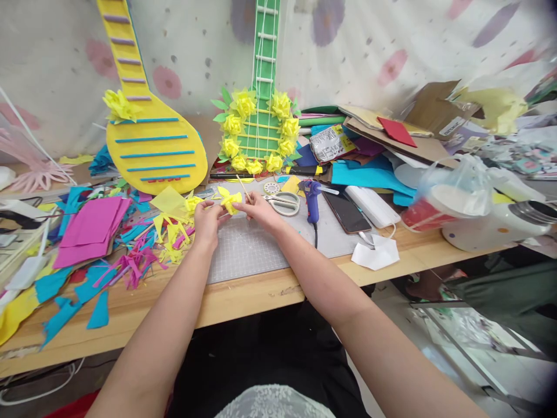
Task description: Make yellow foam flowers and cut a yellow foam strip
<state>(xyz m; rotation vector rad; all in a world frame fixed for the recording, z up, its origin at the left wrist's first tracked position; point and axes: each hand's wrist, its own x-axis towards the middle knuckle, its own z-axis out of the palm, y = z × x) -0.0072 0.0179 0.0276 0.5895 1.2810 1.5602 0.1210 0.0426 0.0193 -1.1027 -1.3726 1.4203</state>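
My left hand (208, 222) is closed, its fingertips pinching a yellow paper flower (230, 201) above the grey cutting mat (243, 247). My right hand (262, 210) holds a thin wooden stick (242, 187) that slants up and to the left, its fingers close against the flower's right side. Whether those fingers also touch a petal I cannot tell. Another yellow paper flower (191, 204) lies just behind my left hand, beside a yellow paper square (169, 201). Scissors with pale handles (285, 203) rest right behind my right hand, next to a tape roll (272, 187).
A yellow paper instrument (156, 145) and a green one (265, 69) ringed with yellow flowers lean at the back. Rightward are a purple glue gun (311, 200), a phone (347, 210) and a plastic-wrapped cup (439, 203). Magenta paper (89, 226) and coloured scraps cover the left.
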